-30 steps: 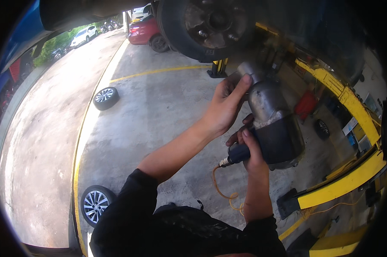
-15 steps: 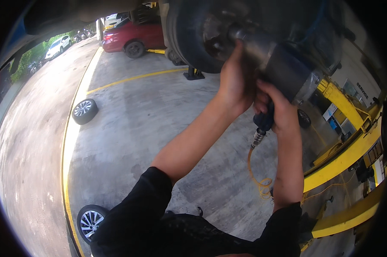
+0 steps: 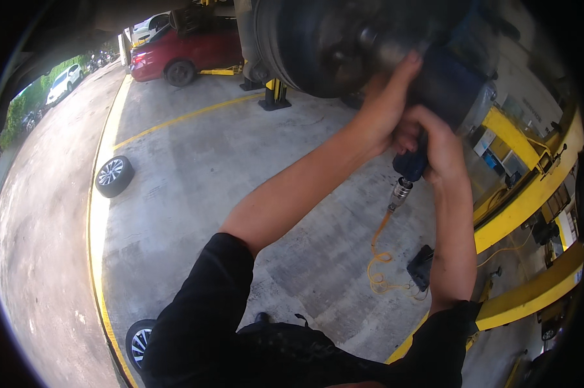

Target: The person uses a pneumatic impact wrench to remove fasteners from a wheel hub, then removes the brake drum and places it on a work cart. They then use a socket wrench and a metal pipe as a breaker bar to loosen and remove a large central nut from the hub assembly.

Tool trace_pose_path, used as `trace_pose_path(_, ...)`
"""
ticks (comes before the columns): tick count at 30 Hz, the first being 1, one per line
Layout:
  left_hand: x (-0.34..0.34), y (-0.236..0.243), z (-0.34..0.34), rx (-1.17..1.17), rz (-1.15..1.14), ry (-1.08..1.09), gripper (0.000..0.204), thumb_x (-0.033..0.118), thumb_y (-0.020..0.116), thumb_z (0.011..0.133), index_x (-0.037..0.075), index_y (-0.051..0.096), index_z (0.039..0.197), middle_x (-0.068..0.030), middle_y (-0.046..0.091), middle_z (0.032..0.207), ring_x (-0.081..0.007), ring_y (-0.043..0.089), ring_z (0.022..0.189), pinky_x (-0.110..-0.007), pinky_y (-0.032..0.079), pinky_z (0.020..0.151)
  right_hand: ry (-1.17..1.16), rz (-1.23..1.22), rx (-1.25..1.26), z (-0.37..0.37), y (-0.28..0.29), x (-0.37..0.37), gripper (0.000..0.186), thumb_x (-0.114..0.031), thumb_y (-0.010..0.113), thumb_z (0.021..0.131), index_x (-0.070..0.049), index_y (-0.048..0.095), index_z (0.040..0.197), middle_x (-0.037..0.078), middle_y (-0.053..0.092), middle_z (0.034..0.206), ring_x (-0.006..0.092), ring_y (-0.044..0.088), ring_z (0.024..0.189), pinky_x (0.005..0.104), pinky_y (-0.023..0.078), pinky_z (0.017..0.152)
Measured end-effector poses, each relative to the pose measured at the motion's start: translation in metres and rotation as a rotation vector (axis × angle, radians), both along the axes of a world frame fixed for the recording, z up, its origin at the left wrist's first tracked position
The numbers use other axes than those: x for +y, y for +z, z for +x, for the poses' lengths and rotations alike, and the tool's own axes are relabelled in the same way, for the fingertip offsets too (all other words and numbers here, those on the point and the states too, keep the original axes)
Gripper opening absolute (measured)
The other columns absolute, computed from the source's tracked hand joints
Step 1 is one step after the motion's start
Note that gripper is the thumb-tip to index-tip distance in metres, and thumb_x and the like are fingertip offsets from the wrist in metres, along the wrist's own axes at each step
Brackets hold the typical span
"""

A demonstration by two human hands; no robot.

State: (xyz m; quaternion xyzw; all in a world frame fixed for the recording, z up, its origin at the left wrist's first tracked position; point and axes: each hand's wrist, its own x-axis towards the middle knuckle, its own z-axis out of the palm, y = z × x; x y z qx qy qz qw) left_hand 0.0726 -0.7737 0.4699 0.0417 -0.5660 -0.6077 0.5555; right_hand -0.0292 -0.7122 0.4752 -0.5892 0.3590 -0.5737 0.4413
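Note:
An air impact wrench [image 3: 450,84] with a dark body is held up at the top right, its nose pointing left at the hub of a raised wheel-less brake disc [image 3: 305,52]. My right hand [image 3: 437,145] is wrapped round its handle. My left hand [image 3: 390,97] grips the front housing from below, thumb up along its side. The socket end lies at the hub; blur and shadow hide whether it sits on a nut. An orange coiled air hose [image 3: 377,258] hangs from the metal coupling [image 3: 400,192] under the handle.
Yellow lift arms [image 3: 531,213] stand at the right. A black pad-like piece [image 3: 421,266] lies on the floor beside my right forearm. Two loose wheels lie at the left, one farther off [image 3: 114,176] and one nearer [image 3: 139,343]. A red car [image 3: 188,52] is parked behind.
The view has shifted, and the wrench and both hands appear farther right. Both hands keep their hold. The black floor piece now shows beside my right forearm.

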Motion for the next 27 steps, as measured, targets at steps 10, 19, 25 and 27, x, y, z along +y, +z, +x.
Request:
trace_pose_path(10, 0.013, -0.037, 0.103, -0.111, -0.79, 1.538, 0.03, 0.024, 0.051, 0.099, -0.001, 0.06, 0.114, -0.0172, 0.063, 0.101, -0.0299, 0.059, 0.094, -0.042, 0.043, 0.09, 0.082, 0.017, 0.049, -0.002, 0.007, 0.0, 0.011, -0.013, 0.059, 0.088, -0.005, 0.057, 0.081, -0.001, 0.042, 0.064, 0.01, 0.042, 0.053, 0.0283, 0.038, 0.055)
trace_pose_path(19, -0.027, 0.02, 0.127, -0.227, -1.021, 1.9, 0.045, 0.014, 0.043, 0.095, 0.012, 0.05, 0.14, -0.0107, 0.046, 0.147, -0.0416, 0.023, 0.144, -0.066, 0.003, 0.113, 0.101, 0.015, 0.053, -0.005, 0.005, -0.003, 0.015, -0.011, 0.059, 0.085, -0.009, 0.05, 0.073, -0.002, 0.039, 0.063, 0.0096, 0.04, 0.051, 0.0287, 0.038, 0.055)
trace_pose_path(25, -0.021, 0.026, 0.131, -0.286, -0.965, 1.912, 0.041, 0.013, 0.042, 0.096, 0.011, 0.054, 0.136, -0.0063, 0.049, 0.146, -0.0395, 0.021, 0.146, -0.067, 0.001, 0.112, 0.127, 0.045, -0.011, 0.001, 0.007, 0.001, 0.017, -0.009, 0.059, 0.084, -0.009, 0.049, 0.07, -0.002, 0.039, 0.061, 0.0091, 0.04, 0.05, 0.0287, 0.037, 0.053)
trace_pose_path(27, -0.021, 0.028, 0.132, -0.307, -0.957, 1.909, 0.04, 0.013, 0.043, 0.097, 0.011, 0.054, 0.134, -0.006, 0.049, 0.146, -0.0388, 0.02, 0.146, -0.067, 0.0, 0.112, 0.133, 0.019, 0.037, -0.003, 0.005, -0.002, 0.016, -0.009, 0.059, 0.083, -0.009, 0.049, 0.071, -0.002, 0.039, 0.061, 0.0089, 0.04, 0.049, 0.0283, 0.037, 0.053)
